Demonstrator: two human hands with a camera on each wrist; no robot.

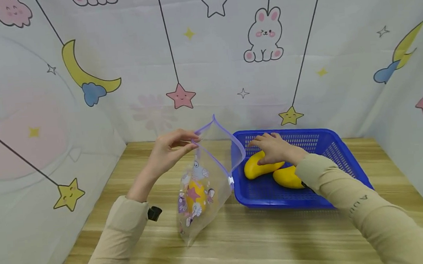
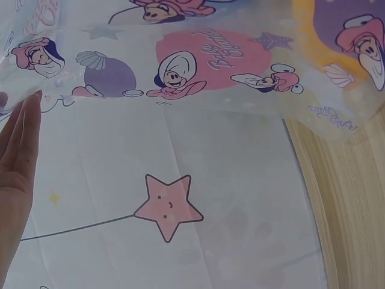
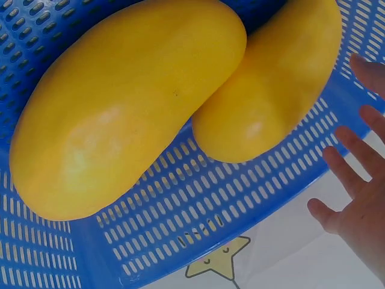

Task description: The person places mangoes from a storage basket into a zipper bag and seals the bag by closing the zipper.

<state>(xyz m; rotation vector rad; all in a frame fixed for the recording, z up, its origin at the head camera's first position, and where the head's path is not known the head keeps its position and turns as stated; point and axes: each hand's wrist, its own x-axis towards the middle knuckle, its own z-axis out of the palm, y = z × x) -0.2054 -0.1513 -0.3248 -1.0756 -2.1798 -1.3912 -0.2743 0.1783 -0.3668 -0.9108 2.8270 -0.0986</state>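
My left hand (image 1: 170, 149) pinches the purple-edged rim of a clear zip bag (image 1: 216, 195) printed with cartoon shells and stars. The bag's mouth gapes, and a yellow mango (image 1: 196, 190) shows through its lower part. In the left wrist view, my fingers (image 2: 24, 141) are at the edge of the printed plastic. My right hand (image 1: 275, 149) hovers inside the blue basket over a mango (image 1: 254, 168), fingers spread and nothing gripped. A second mango (image 1: 288, 178) lies beside it, partly behind my sleeve. The right wrist view shows both mangoes, with the spread hand (image 3: 367, 211) off to one side.
The slotted blue basket (image 1: 286, 203) stands on a wood-grain table (image 1: 263, 243), right of the bag. A white cloth (image 1: 214, 62) with cartoon stars, moons and a rabbit hangs behind and along both sides. A black strap device (image 1: 154, 213) sits at my left cuff.
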